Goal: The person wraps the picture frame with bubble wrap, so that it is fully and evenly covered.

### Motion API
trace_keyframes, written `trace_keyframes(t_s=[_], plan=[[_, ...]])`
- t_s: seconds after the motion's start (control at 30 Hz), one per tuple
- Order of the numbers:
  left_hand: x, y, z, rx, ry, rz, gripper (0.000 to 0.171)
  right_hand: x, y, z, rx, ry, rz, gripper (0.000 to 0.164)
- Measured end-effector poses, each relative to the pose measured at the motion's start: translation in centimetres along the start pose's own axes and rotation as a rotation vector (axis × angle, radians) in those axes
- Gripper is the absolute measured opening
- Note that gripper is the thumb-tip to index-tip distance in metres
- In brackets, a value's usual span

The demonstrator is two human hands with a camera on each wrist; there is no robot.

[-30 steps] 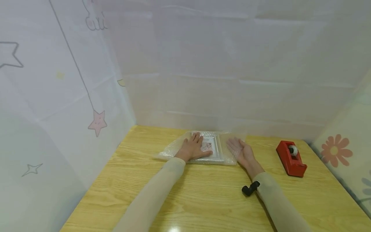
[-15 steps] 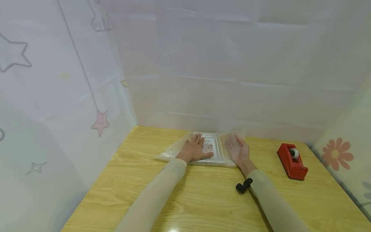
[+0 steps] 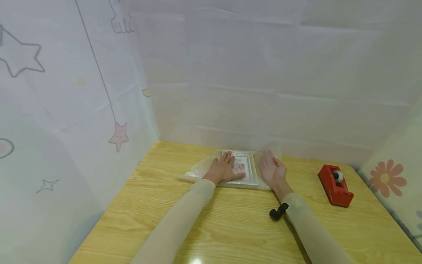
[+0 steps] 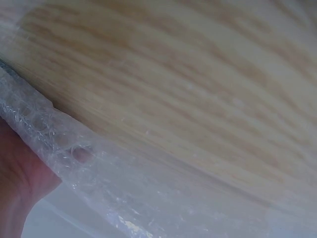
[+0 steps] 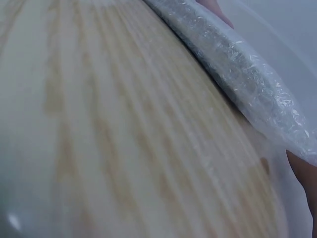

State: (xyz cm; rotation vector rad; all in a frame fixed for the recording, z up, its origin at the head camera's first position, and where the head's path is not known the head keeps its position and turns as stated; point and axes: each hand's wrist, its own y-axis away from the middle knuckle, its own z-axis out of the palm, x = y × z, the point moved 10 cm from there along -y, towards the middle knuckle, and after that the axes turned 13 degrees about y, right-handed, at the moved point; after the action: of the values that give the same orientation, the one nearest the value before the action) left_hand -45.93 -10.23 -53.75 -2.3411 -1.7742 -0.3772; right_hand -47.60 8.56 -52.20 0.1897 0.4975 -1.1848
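A white picture frame (image 3: 252, 172) with a small pinkish picture lies on the table inside clear bubble wrap (image 3: 202, 168). My left hand (image 3: 224, 171) rests flat across its left part with the fingers spread, hiding some of the picture. At the right side my right hand (image 3: 277, 175) stands on edge, palm toward the frame, its fingers straight and showing through a raised flap of the wrap. In the left wrist view, part of a hand (image 4: 25, 183) shows beside the wrap's bubbled edge. The right wrist view has the wrapped edge (image 5: 228, 69) running close along the tabletop.
A red tape dispenser (image 3: 336, 186) with a roll of tape stands to the right on the wooden table (image 3: 230, 223). A pale sheet (image 3: 230, 110) hangs behind the table, and printed sheets flank it. A black wrist device (image 3: 278, 212) hangs by the right sleeve.
The right hand has moved left toward the frame and turned more upright, lifting the right flap of the bubble wrap. The left hand stays on the frame; the head view has shifted slightly.
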Motion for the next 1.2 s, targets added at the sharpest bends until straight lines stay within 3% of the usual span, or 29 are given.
trace_keyframes(t_s=[0.13,0.3,0.43,0.57,0.67,0.77,0.9,1.03,1.2], plan=[[-0.5,-0.5,0.7,-0.002,-0.005,-0.004,0.126,0.2,-0.2,0.8,0.004,-0.036,0.0,0.06],[0.6,0.6,-0.6,-0.007,0.01,-0.002,0.119,0.3,-0.5,2.2,0.004,-0.043,0.001,0.063],[1.4,1.4,-1.7,0.008,-0.013,0.006,0.114,0.6,-0.7,3.3,0.009,0.026,0.006,0.063],[0.7,0.4,-0.8,0.012,-0.004,0.007,0.12,1.1,-1.1,3.9,0.043,0.136,-0.012,0.06],[0.5,0.4,-0.7,0.013,-0.008,0.008,0.12,1.4,-1.3,4.0,0.093,0.306,-0.046,0.057],[0.9,1.0,-1.6,0.033,-0.043,0.017,0.116,1.4,-1.7,4.2,0.135,0.583,-0.077,0.054],[1.1,1.3,-1.9,0.047,-0.037,0.027,0.114,2.0,-1.9,4.1,0.17,0.933,-0.038,0.055],[0.5,1.1,-0.7,0.03,0.014,0.019,0.12,3.6,-1.8,3.8,0.141,1.117,0.068,0.06],[-0.2,0.6,-0.1,0.029,0.078,0.018,0.123,5.1,-2.4,4.5,0.084,1.383,0.093,0.065]])
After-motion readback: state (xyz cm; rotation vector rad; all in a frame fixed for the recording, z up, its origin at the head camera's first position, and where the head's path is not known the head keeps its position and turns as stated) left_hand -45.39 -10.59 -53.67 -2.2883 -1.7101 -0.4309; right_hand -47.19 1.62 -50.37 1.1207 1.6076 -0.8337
